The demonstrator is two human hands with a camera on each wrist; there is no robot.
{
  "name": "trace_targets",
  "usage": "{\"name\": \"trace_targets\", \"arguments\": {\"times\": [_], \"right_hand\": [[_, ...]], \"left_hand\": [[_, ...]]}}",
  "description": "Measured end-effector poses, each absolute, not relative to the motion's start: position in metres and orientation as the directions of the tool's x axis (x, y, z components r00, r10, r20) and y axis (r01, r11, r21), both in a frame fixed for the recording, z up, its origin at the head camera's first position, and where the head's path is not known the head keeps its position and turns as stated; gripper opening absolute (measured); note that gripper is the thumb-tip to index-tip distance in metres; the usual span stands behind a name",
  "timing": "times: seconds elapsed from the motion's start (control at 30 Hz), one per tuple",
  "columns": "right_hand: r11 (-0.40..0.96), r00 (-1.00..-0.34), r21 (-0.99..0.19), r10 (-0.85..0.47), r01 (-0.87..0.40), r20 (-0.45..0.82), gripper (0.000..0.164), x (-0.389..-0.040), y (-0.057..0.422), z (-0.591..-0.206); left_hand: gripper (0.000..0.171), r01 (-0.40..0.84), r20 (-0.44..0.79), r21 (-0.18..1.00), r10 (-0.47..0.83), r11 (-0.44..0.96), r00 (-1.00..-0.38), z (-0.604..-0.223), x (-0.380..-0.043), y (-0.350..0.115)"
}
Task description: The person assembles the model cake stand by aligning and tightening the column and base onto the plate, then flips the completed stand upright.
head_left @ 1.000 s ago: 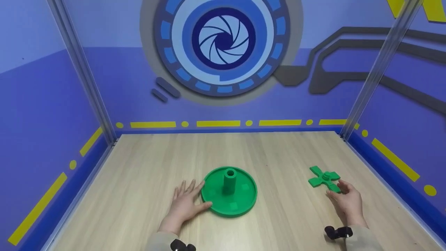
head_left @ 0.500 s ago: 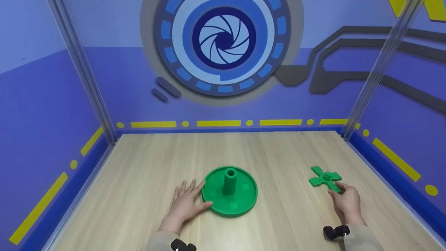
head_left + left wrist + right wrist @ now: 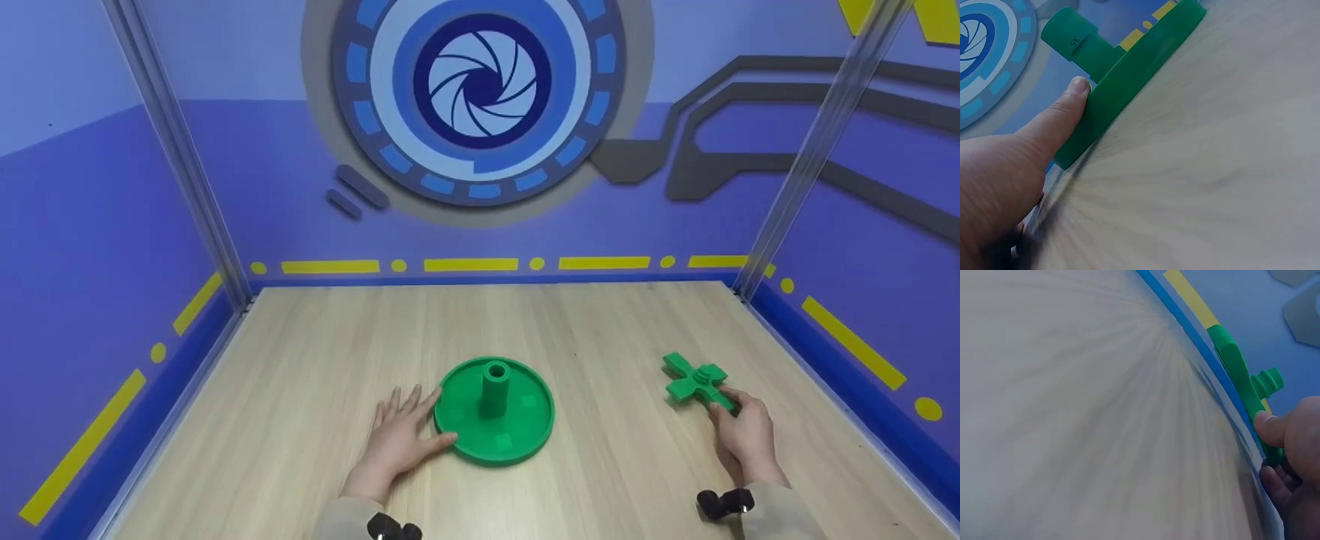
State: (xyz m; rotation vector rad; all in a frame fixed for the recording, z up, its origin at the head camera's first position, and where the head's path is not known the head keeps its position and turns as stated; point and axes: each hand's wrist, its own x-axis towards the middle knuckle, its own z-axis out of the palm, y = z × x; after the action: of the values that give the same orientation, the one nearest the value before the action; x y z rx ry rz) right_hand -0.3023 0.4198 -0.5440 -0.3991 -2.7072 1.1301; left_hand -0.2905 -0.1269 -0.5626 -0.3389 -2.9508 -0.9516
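A round green tray-like base [image 3: 525, 431] with a raised rim lies on the table, a hollow green post [image 3: 494, 394] standing upright from it. My left hand [image 3: 397, 444] lies at its left side with straight, spread fingers, and the thumb [image 3: 1061, 115] touches the rim. On the right, my right hand [image 3: 748, 433] pinches one arm of a green four-armed cross piece [image 3: 686, 386] between thumb and fingers. A ridged peg [image 3: 1267, 383] sticks up from the middle of that cross. The cross is tilted, its far side raised off the tabletop.
The wood-grain table [image 3: 360, 337] is bounded by a blue back wall [image 3: 262, 195] and blue side walls. Metal posts [image 3: 176, 150] stand at the back corners. Black wrist mounts [image 3: 726, 502] sit at the cuffs.
My right hand has gripped the cross more firmly and tilted it up from lying flat, shifting it slightly left. The left hand and the round base have stayed still.
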Motion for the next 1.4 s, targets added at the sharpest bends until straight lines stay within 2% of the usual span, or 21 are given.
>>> {"name": "trace_targets", "arguments": {"times": [0.37,0.7,0.93,1.1,1.4], "right_hand": [[0.585,-0.958,-0.803,0.279,0.112,0.070,0.051,-0.298,0.393,-0.524],[0.577,-0.960,-0.816,0.244,0.027,0.141,0.041,-0.302,0.368,-0.508],[0.511,-0.970,-0.860,0.208,-0.002,0.126,0.044,-0.305,0.352,-0.502],[0.492,-0.966,-0.869,0.197,-0.048,0.165,0.043,-0.306,0.339,-0.496],[0.353,-0.970,-0.933,0.191,-0.072,0.147,0.037,-0.311,0.317,-0.484]], "left_hand": [[0.090,0.208,0.088,0.586,0.194,0.783,-0.977,-0.561,-0.291,-0.126],[0.089,0.197,0.077,0.583,0.188,0.788,-0.979,-0.562,-0.291,-0.126],[0.091,0.206,0.084,0.582,0.194,0.786,-0.977,-0.562,-0.291,-0.126],[0.090,0.206,0.084,0.578,0.194,0.790,-0.977,-0.562,-0.291,-0.127],[0.090,0.202,0.082,0.581,0.190,0.789,-0.978,-0.563,-0.292,-0.126]]}}
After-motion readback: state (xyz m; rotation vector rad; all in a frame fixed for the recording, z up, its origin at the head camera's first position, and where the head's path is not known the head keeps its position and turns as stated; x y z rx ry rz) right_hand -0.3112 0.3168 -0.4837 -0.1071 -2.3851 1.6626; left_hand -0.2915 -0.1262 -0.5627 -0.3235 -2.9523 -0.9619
